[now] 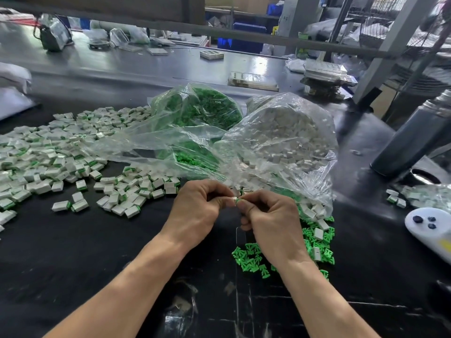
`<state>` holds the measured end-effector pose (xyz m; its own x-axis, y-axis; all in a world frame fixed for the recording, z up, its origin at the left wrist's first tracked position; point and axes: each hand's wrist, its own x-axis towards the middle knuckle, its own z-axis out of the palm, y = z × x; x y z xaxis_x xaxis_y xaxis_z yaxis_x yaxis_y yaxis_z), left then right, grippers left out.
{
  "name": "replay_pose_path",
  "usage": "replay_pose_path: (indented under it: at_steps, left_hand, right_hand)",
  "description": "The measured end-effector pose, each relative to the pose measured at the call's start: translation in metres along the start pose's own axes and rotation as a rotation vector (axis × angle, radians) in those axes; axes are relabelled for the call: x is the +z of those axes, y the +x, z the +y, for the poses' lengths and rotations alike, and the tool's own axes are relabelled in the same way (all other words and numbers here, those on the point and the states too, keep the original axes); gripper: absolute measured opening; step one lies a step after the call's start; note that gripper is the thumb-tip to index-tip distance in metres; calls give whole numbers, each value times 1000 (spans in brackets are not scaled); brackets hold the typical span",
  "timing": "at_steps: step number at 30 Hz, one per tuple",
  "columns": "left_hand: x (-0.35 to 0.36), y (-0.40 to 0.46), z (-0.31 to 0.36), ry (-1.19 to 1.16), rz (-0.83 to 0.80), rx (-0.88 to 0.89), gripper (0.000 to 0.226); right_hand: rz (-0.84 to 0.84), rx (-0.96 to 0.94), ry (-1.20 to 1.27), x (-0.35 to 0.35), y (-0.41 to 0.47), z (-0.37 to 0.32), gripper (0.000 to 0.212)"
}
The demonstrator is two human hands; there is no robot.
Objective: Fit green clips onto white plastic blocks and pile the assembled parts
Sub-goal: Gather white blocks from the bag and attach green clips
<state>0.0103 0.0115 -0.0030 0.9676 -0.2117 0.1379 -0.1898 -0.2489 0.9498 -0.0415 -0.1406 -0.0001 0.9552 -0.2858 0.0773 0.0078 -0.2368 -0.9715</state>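
White plastic shows between the fingertips at the middle of the bench: a small white block [234,200] is pinched in the left hand [198,211], whose fingers curl round it, and a green clip [239,200] sits against the block's right end, pinched in the curled fingers of the right hand [271,224]. Block and clip touch each other, held just above the black table [122,252]; whether the clip is fully seated cannot be told.

Just behind the hands lie two clear plastic bags with open mouths facing the person. The right bag [280,142] is packed with bare white blocks, some spilling out of its mouth onto the table at the right hand's far side. The left bag [195,111] holds a mass of green clips. Loose green clips [251,259] lie scattered on the table under and to the right of the right wrist, with a few white blocks mixed among them.

To the left spreads a wide pile of assembled parts [61,152], white blocks each showing a green edge, reaching from the table's left edge to near the left hand.

At the far right stand a dark cylindrical bottle [412,140] and, nearer, a white controller [427,225] with dark buttons.
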Motion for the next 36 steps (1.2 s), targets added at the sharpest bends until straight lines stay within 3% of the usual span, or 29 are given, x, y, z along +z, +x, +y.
replay_pose_path:
  at_steps: [5,14,26,30,36]
  left_hand:
    - [1,-2,2,-6,12,5,19]
    - [2,-3,5,74,11,15,14]
    - [2,3,-2,60,-28,-13,15]
    - [-2,6,-7,-76,40,-70,14]
    - [-1,7,-7,-177,-30,-54,16]
  right_hand:
    - [31,-17,-10,3,-2,0,26]
    - [42,-30,-84,5,-4,-2,19]
    - [-44,68,16,-5,3,0,23]
    - [21,57,68,-5,4,1,17]
    - [48,15,107,2,2,2,15]
